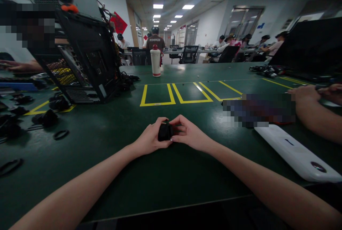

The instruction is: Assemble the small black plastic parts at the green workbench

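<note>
A small black object (164, 132) is held just above the green table (160, 176), near its middle. Around its left side my left hand (150, 138) is closed, thumb below and fingers over the top. From the right, my right hand (189, 134) pinches the object's edge with thumb and fingertips. What the object is cannot be made out, as the fingers cover part of it.
Yellow tape outlines (157, 104) lie beyond the hands, with a white cup (155, 62) behind. An open computer case (91, 59) and black parts (45, 118) are left. A white device (294, 151) and another person's hands (307, 96) are right.
</note>
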### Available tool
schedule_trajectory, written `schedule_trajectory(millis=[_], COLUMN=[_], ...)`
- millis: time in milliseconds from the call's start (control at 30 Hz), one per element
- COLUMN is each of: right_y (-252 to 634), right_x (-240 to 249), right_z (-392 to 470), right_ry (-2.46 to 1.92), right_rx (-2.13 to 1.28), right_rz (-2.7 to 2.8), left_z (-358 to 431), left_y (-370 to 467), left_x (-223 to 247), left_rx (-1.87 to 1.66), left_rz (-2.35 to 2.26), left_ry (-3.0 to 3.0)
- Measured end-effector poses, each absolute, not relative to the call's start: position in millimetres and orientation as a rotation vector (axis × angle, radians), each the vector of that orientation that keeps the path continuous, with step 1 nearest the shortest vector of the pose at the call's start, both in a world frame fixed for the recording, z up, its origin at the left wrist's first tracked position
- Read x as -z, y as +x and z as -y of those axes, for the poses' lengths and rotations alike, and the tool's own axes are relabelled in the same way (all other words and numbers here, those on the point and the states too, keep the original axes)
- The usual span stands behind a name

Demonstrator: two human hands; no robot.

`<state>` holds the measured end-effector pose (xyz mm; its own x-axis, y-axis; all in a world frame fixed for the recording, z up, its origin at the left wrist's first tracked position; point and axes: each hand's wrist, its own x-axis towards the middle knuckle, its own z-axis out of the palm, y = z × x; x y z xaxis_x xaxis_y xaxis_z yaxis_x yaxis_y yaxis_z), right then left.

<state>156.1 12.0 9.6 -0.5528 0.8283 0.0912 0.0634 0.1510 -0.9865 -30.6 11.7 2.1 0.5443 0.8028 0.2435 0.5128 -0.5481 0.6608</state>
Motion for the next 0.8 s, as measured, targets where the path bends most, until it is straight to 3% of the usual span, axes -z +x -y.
schedule_trajectory(millis=[400,800], right_y=[154.8,156.8], right_x=[-13.0,-11.2], right_z=[-11.6,-11.6], right_ry=[-0.956,-0.87], right_rx=[-1.325,-1.447], right_rz=[1.804,1.816], left_z=[-11.9,-10.5], left_y=[-30.0,-30.2], left_x=[-2.3,-4.5], left_rx=[-0.724,-0.729], left_rz=[-1.084,-1.075], left_ry=[2.268,2.236])
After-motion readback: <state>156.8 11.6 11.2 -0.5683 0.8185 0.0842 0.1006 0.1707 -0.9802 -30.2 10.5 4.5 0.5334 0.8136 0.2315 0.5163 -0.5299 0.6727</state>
